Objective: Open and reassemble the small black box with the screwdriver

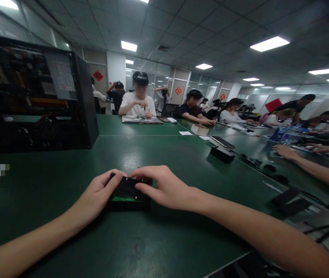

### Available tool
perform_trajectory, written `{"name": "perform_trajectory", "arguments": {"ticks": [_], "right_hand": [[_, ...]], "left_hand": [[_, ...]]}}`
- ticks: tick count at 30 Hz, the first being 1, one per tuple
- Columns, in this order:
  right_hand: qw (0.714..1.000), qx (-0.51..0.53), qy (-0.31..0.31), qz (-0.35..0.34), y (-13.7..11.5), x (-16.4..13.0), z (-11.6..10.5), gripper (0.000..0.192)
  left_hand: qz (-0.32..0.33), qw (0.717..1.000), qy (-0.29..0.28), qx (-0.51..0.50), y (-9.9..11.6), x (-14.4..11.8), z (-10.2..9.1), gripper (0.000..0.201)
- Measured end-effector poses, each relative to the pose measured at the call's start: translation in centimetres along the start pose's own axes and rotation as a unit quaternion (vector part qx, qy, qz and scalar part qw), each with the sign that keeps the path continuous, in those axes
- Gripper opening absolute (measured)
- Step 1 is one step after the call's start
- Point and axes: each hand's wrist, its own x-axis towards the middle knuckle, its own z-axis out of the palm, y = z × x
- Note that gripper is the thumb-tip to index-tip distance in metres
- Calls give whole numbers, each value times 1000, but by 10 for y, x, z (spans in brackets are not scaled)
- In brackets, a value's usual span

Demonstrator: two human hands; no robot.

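A small black boxy device with a strip of green circuit board along its near side lies on the green table. Small bright screws or dots show on its top. My left hand is closed round its left end, the thumb lying over the top. From the right, my right hand pinches the device, with its thumb on the top face and its fingers bent over the far right edge. Those fingers hide part of that end, and I cannot tell whether anything small is between them.
An opened black computer case stands at the left. To the right are a black box, a dark flat device, a cardboard box and cables. Across the green table a person works; a co-worker's hand rests at right.
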Motion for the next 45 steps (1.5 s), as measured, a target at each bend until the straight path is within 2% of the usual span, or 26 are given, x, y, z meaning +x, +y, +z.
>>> {"name": "perform_trajectory", "arguments": {"ticks": [7, 10, 13, 16, 20, 23, 26, 28, 30, 37, 39, 41, 43, 45], "right_hand": [[994, 69, 29, 85, 5, -4, -6, 21], [987, 116, 15, 113, 11, -6, -3, 21], [983, 134, 16, 125, 16, -8, -1, 28], [983, 128, 17, 133, 20, -10, 0, 52], [988, 81, -24, 131, 19, -16, 8, 103], [992, 24, -53, 108, 10, -20, 16, 118], [993, -68, -72, 63, -2, -22, 21, 97], [991, -100, -83, 37, -7, -20, 21, 75], [988, -114, -97, 26, -8, -17, 23, 63], [980, -171, -100, 5, -5, -9, 35, 64], [982, -162, -99, 6, -8, -9, 24, 65], [981, -168, -89, 27, -11, -12, 2, 66], [974, -205, -70, 74, -12, -18, -33, 67], [954, -260, -44, 141, -4, -29, -77, 63]], "left_hand": [[35, 997, -47, 46, 1, -1, -1, 32], [39, 997, -31, 53, 1, -1, -2, 31], [-2, 1000, 13, 11, -1, 1, -2, 36], [-62, 992, 62, -87, -4, 3, -2, 38], [-122, 964, 94, -217, -7, 8, -3, 42], [-139, 946, 130, -263, -8, 11, -4, 42], [-139, 935, 160, -285, -11, 13, -5, 37], [-137, 934, 161, -289, -12, 14, -4, 35], [-140, 937, 153, -282, -11, 14, -3, 32], [-130, 950, 138, -246, -6, 12, -2, 29], [-126, 953, 135, -240, -6, 12, -2, 31], [-129, 955, 134, -231, -5, 11, -3, 31], [-134, 958, 135, -216, -3, 12, -3, 30], [-136, 962, 130, -199, -1, 11, -3, 30]]}}
